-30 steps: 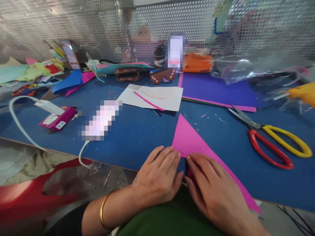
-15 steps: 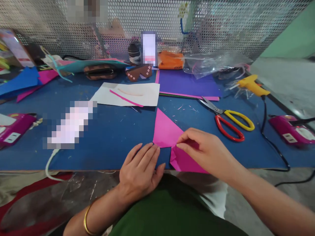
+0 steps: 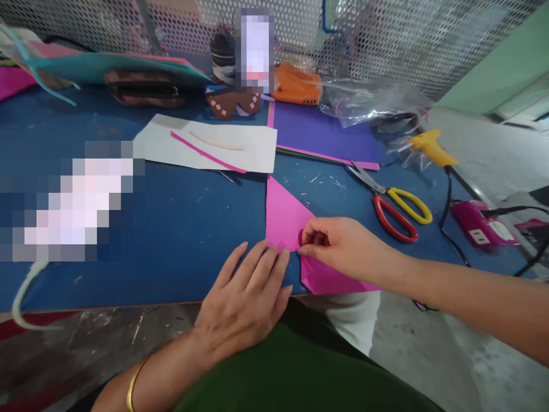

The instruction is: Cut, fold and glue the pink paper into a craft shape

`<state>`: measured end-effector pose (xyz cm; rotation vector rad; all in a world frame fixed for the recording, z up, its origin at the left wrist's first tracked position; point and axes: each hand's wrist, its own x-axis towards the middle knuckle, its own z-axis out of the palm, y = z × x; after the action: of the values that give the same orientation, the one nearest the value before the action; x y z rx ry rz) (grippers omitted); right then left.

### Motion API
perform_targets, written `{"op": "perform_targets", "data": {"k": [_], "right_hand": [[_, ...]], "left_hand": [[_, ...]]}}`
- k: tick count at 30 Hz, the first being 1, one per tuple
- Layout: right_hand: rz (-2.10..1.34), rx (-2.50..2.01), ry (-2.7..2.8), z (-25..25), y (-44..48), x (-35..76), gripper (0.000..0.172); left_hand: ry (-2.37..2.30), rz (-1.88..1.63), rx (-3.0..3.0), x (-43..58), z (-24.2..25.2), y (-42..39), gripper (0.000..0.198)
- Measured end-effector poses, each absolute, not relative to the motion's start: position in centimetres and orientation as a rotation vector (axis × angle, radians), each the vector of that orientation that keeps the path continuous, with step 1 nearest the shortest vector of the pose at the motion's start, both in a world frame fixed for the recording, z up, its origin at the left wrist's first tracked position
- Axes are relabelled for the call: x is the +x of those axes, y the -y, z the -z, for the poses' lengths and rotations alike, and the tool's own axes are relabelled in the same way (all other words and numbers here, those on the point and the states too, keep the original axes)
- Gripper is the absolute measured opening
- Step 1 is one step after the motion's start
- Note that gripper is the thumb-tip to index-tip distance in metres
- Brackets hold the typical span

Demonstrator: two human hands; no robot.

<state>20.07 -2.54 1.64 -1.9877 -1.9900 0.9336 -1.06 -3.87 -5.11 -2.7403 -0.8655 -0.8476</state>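
A folded sheet of pink paper (image 3: pixel 285 214) lies at the front edge of the blue table, its upper part narrowing to a point and its lower part reaching right. My left hand (image 3: pixel 251 286) rests flat with fingers stretched, the fingertips touching the paper's lower left edge. With thumb and forefinger pinched, my right hand (image 3: pixel 338 243) grips the paper where its two parts meet and covers some of it. To the right of the paper lie scissors (image 3: pixel 384 197) with one red and one yellow handle, their blades partly apart.
Behind the pink paper are a white sheet (image 3: pixel 150 140) with a thin pink strip (image 3: pixel 206 151) on it and a stack of purple paper (image 3: pixel 326 131). A yellow glue gun (image 3: pixel 433 147) and a magenta power socket (image 3: pixel 484 223) stand right. A blurred-out screen (image 3: pixel 77 200) lies left.
The camera view has shifted, tilting down and nearer. My left fingertips have moved right, onto the paper's lower edge. My right hand keeps its pinch on the pink paper.
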Motion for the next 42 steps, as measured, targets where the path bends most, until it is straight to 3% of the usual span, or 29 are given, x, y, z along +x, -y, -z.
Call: {"op": "perform_targets", "data": {"k": [12,21,29,42], "right_hand": [[-1.128,-2.094,1.91,-1.4,1.0,20.5,0.014],[-0.948,-2.197,2.022,-1.8,0.8,19.7,0.017],[-1.444,-1.898,1.669,-2.1,0.7,21.0,0.017],[-1.031,-2.051,1.969,-1.8,1.0,20.4,0.017]], "left_hand": [[0.805,0.786,-2.764,-1.0,5.3,3.8,0.043],[0.785,0.758,-2.77,-0.6,4.9,3.7,0.042],[0.819,0.743,-2.768,-0.5,5.0,3.9,0.044],[0.803,0.733,-2.782,-0.6,4.8,3.8,0.043]]}}
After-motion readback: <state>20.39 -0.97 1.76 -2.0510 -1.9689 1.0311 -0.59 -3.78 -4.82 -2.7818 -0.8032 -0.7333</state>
